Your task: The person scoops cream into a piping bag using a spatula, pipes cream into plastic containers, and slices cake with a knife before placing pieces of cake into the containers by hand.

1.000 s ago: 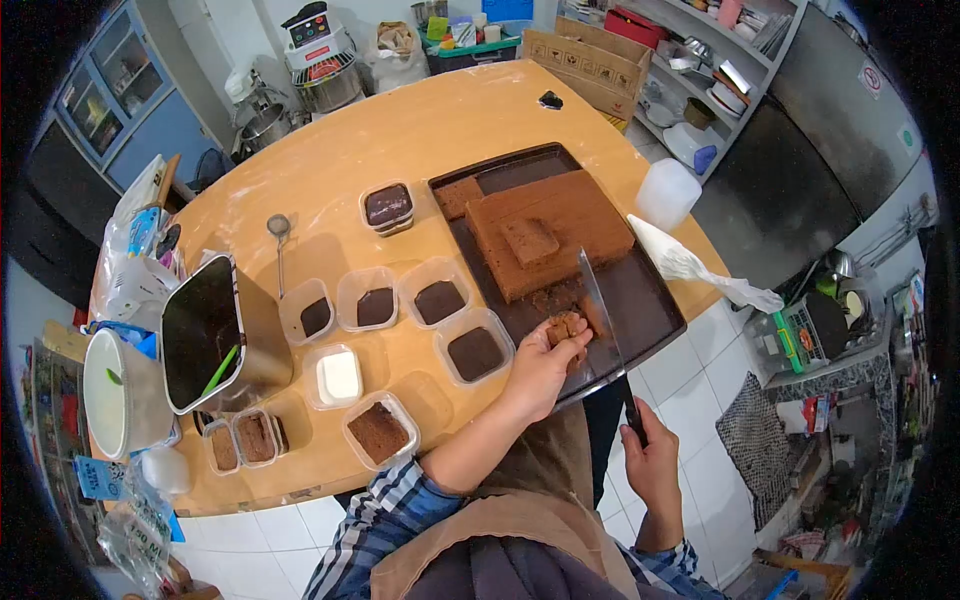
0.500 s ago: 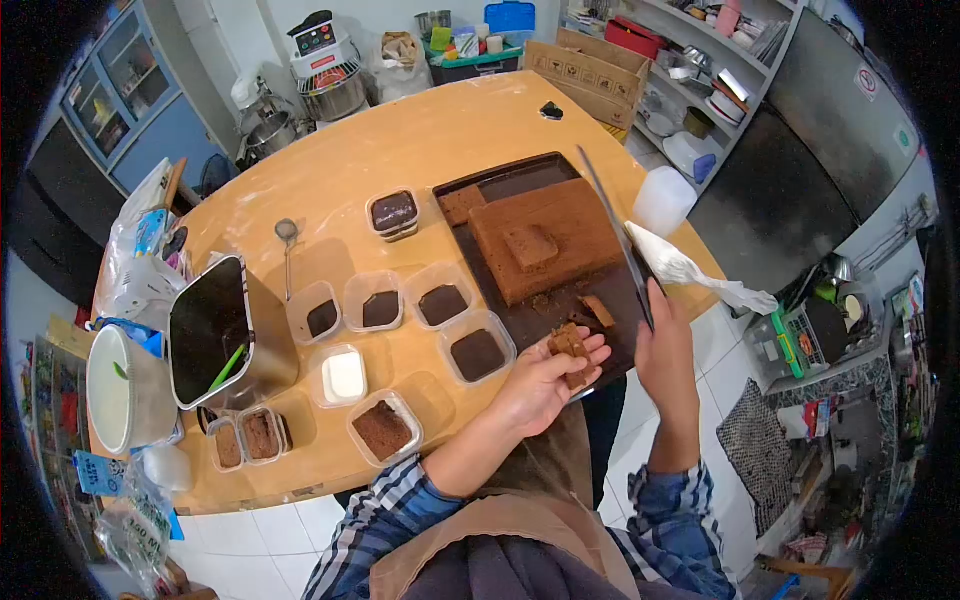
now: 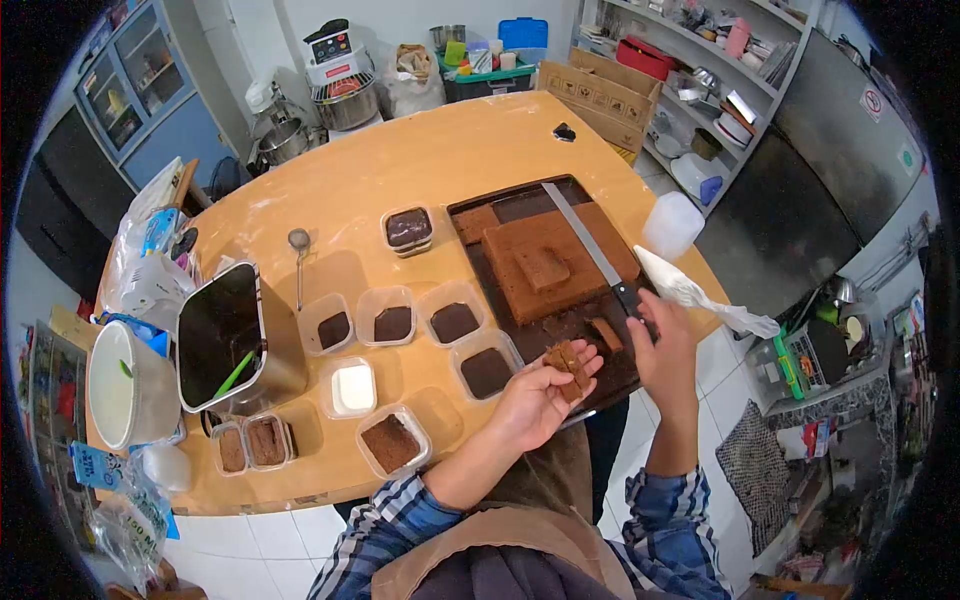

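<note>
In my left hand (image 3: 535, 400) several small pieces of brown cake (image 3: 567, 366) rest, with thumb and fingers curled around them. A long serrated knife (image 3: 585, 235) lies flat across the chocolate sheet cake (image 3: 520, 245), its black handle over the cake's near edge. Close beside that handle is my right hand (image 3: 665, 345), its fingers apart and holding nothing. The cake sits in a dark baking tray (image 3: 475, 270), with a loose cut piece on top of it and a narrow strip of cake (image 3: 605, 334) on the tray near my hands.
Left of the tray stand several clear plastic cups with dark cake bases, including a near cup (image 3: 393, 441). A cup of white cream (image 3: 352, 388), a filled cup (image 3: 408, 231), a small sieve (image 3: 299, 240), a metal container (image 3: 285, 350) and a piping bag (image 3: 700, 296) are also on the table.
My right hand has lowered the knife from upright onto the cake and let go of its handle. The left hand still holds the cake pieces. The view has shifted slightly.
</note>
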Tool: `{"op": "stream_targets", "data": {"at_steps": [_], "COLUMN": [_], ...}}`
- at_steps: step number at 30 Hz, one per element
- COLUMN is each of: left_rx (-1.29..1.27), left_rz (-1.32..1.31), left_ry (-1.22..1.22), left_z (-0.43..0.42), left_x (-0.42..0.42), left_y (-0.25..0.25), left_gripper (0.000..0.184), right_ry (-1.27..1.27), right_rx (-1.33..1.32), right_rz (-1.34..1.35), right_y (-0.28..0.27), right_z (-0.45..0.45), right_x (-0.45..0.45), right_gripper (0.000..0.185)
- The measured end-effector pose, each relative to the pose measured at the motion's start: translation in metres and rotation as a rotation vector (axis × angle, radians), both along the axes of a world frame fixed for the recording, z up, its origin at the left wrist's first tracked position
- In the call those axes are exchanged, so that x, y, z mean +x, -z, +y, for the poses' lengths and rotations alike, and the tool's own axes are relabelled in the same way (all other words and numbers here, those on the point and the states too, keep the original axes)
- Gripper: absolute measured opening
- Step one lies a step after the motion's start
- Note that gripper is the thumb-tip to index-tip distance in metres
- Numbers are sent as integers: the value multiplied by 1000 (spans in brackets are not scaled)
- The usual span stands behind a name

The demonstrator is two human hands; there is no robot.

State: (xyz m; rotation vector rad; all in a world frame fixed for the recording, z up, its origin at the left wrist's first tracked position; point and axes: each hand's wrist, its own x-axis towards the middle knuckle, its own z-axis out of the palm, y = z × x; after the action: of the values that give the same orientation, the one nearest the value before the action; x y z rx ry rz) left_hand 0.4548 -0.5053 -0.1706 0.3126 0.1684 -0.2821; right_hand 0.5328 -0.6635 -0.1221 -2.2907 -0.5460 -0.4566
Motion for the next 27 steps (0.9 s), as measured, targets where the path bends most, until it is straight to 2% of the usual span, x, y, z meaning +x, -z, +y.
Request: {"op": "stream_targets", "data": {"at_steps": [4,6,14,17,19,23,27], "left_rx": [-28,-26,111,437,814,1518,1760], "left_rz": [-63,-93,-53,-25,-131,-356,-490], "left_ry": [24,38,25,-49,-112,-215,-282], "left_z": [-4,-5,-5,-10,-14,-19,-23], "left_x": [4,4,0,2,4,4,5], "left_y": [9,10,8,7,13,15,11], "left_gripper": [44,46,49,46,46,48,53], "right_ry": [-304,-326,-256,-216,-217,-320,-352], "right_rx": [163,182,555,844,1055,1256,1269], "right_rz": [202,394,648,691,688,781,790], "right_y": [1,-1,22,26,29,27,31], "right_z": [3,8,11,8,5,-1,-6], "right_x": [-29,-37,-38,-38,-38,-40,-43], "right_gripper": [28,34,38,40,38,37,36]}}
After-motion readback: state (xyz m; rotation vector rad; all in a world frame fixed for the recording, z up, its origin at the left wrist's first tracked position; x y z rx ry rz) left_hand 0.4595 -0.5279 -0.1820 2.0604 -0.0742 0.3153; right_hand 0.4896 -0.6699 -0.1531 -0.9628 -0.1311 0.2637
